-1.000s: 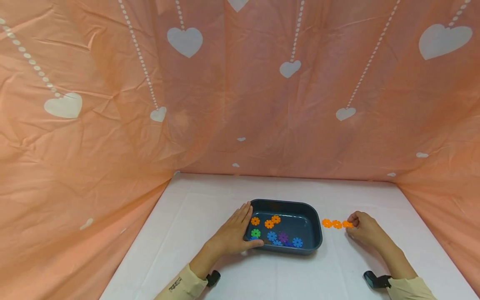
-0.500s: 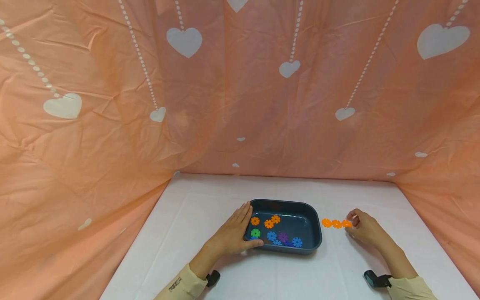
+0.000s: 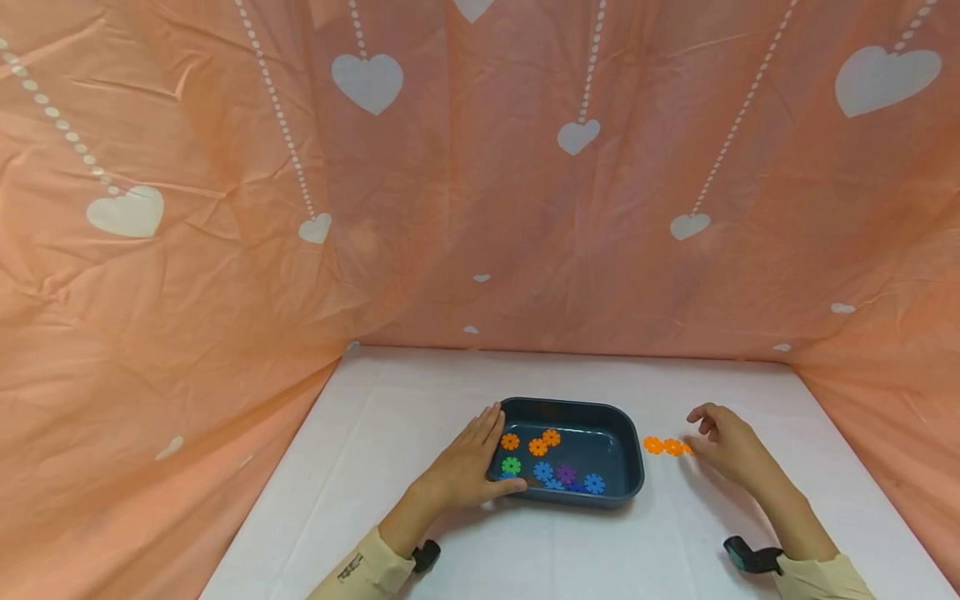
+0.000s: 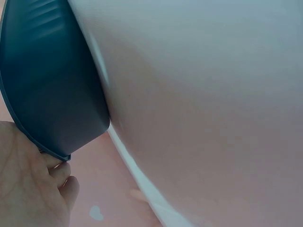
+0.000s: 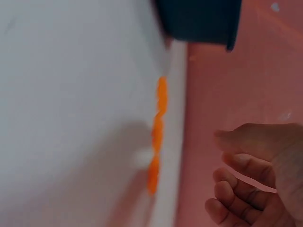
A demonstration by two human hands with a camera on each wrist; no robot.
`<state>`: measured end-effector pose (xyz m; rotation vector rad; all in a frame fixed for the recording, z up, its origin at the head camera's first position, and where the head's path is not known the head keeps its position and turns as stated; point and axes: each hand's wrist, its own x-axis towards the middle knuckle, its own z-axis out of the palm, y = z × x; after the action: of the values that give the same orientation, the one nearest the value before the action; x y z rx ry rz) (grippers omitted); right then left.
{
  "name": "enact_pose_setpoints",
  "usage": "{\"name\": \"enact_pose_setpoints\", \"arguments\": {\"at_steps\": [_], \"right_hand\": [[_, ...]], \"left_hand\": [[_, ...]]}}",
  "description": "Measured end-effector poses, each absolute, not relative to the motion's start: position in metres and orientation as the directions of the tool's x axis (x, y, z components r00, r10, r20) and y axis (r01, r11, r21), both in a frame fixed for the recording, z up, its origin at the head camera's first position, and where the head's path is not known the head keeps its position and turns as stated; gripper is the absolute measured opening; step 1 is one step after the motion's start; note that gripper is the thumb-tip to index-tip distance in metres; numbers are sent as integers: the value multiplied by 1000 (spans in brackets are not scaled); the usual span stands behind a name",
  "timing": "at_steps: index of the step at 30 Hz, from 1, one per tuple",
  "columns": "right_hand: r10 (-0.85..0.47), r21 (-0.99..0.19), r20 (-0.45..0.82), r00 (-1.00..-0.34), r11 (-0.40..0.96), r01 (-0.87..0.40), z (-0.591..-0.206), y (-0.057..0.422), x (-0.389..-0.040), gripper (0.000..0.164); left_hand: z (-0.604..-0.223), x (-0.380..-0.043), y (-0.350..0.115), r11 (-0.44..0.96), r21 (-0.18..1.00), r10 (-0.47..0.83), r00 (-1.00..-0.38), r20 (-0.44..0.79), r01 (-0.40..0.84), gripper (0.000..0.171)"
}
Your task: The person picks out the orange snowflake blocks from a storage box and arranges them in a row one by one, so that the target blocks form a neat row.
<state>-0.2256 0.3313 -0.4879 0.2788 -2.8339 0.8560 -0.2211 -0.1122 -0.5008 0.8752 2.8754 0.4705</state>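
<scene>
My left hand (image 3: 472,462) lies against the left end of a dark blue-grey tray (image 3: 626,450), fingers straight along its rim and thumb reaching over the near edge. In the left wrist view, fingertips (image 4: 59,172) touch the underside of the tray's rim. To the right of the tray, three orange flower-shaped discs (image 3: 673,447) form a row on the table. My right hand (image 3: 731,446) hovers over the right end of that row with nothing in its loosely bent fingers, partly covering the last disc. In the right wrist view, that hand (image 5: 255,179) stands apart from the row.
Inside the tray lie more orange discs (image 3: 537,447), a green disc (image 3: 511,466), a purple disc (image 3: 566,474) and several blue discs (image 3: 595,484). A white cloth covers the table (image 3: 420,375). An orange curtain with white hearts (image 3: 525,250) hangs behind and along both sides.
My right hand has let go of the rightmost orange disc and risen slightly, its fingers loosening. The row of discs stays in place. My left hand and the tray have not moved.
</scene>
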Motion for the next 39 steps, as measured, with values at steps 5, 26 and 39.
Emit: {"name": "enact_pose_setpoints", "arguments": {"at_steps": [5, 26, 39], "right_hand": [[-163, -518, 302, -939, 799, -305, -476, 313, -224, 29], [-351, -527, 401, -846, 667, -526, -461, 232, -230, 29], [-483, -553, 232, -845, 649, -523, -474, 193, -247, 29]], "left_hand": [[-500, -220, -113, 786, 323, 559, -829, -8, 526, 118], [-500, -221, -113, 797, 324, 547, -836, -29, 510, 117], [-502, -222, -114, 798, 320, 547, -837, -26, 511, 117]]}}
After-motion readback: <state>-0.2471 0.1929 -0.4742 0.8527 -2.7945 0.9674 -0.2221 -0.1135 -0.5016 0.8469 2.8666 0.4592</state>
